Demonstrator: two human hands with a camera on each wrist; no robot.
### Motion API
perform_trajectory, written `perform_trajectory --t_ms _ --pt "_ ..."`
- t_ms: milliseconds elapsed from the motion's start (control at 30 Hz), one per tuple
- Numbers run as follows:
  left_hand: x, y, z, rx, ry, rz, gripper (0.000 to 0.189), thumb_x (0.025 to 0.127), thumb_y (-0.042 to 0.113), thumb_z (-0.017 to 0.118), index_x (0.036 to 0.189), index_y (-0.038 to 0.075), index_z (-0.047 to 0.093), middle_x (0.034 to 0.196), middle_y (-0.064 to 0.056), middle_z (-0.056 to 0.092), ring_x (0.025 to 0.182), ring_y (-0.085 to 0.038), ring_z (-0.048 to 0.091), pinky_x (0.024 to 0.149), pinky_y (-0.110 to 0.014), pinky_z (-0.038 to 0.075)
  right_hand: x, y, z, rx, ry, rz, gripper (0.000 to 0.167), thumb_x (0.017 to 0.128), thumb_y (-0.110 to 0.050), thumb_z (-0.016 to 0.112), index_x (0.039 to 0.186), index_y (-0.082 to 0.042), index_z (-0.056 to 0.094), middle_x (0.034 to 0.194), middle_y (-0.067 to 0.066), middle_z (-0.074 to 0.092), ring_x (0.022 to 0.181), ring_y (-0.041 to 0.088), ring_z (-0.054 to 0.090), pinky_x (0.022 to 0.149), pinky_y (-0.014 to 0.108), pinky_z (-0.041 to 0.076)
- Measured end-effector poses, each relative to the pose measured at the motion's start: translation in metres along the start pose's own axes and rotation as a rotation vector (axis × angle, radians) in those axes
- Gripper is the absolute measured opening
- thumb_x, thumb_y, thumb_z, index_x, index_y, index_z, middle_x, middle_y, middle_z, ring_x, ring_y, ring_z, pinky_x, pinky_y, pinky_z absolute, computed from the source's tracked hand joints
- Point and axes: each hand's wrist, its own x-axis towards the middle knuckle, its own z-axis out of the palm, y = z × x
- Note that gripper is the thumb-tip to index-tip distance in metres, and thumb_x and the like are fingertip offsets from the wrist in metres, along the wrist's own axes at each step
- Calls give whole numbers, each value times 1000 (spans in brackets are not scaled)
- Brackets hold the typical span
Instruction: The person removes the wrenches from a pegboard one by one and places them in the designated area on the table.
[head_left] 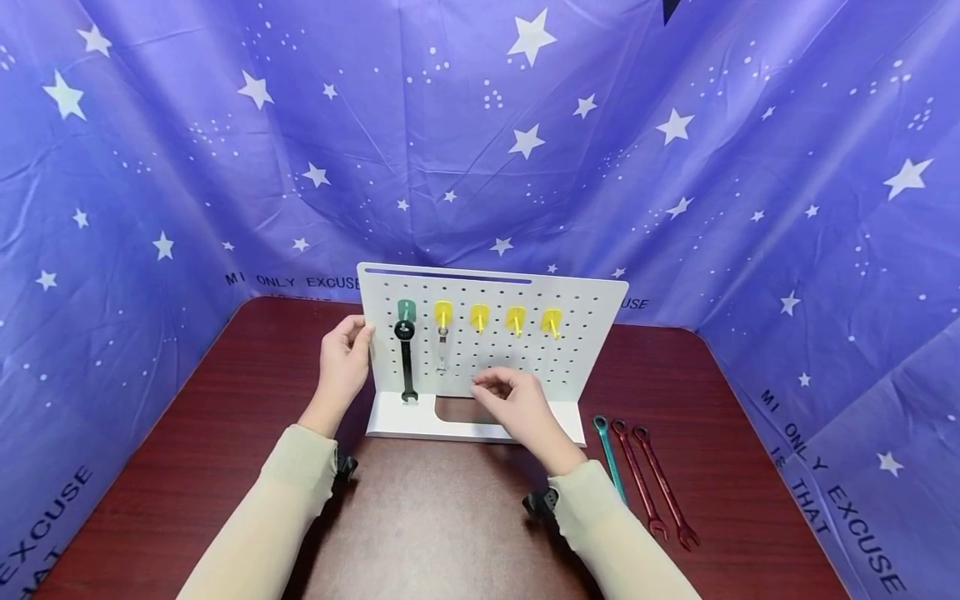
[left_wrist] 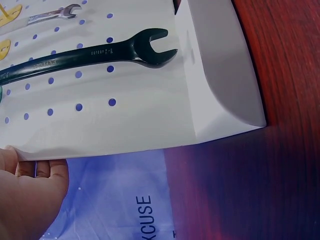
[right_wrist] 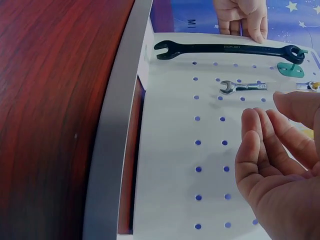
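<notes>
A white pegboard stands on its base, and my left hand pinches its left edge between thumb and fingers. Nearest that hand, a large black combination wrench hangs from a green hook, its open end down. Beside it a small silver wrench hangs from a yellow hook; its pale middle blends into the board. My right hand hovers in front of the lower board, its fingers loosely curved and holding nothing.
Several yellow hooks, one of them the rightmost hook, carry nothing. Right of the board, a teal wrench and two red wrenches lie on the dark red table. A purple star-patterned curtain surrounds the table.
</notes>
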Motion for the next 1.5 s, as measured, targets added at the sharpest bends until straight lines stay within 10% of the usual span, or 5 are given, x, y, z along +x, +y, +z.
perform_trajectory --t_ms 833,1100,1267,1500 --pt "0 1 0 11 0 -11 12 100 -9 56 102 -18 64 90 -33 68 76 -51 56 59 -14 43 18 -10 16 5 -8 -42 17 92 -8 76 107 1 76 94 1 74 79 16 65 71 31 55" --pt "0 1 0 31 4 -9 11 99 -9 57 101 -17 65 89 -31 68 69 -26 56 58 -15 43 22 -11 21 8 11 -45 19 93 -8 75 110 0 76 95 -1 74 78 15 64 70 29 54" --pt "0 1 0 21 1 3 11 99 -9 57 101 -17 65 89 -31 68 71 -36 57 58 -15 43 23 -12 24 16 18 -35 18 93 -10 75 109 -1 75 94 -2 73 79 14 65 71 29 54" --pt "-1 -2 0 27 8 17 10 99 -9 58 100 -16 65 85 -30 68 65 -8 51 57 -15 41 26 -13 27 34 37 -15 19 93 -8 75 110 0 74 95 0 72 82 15 66 73 29 54"
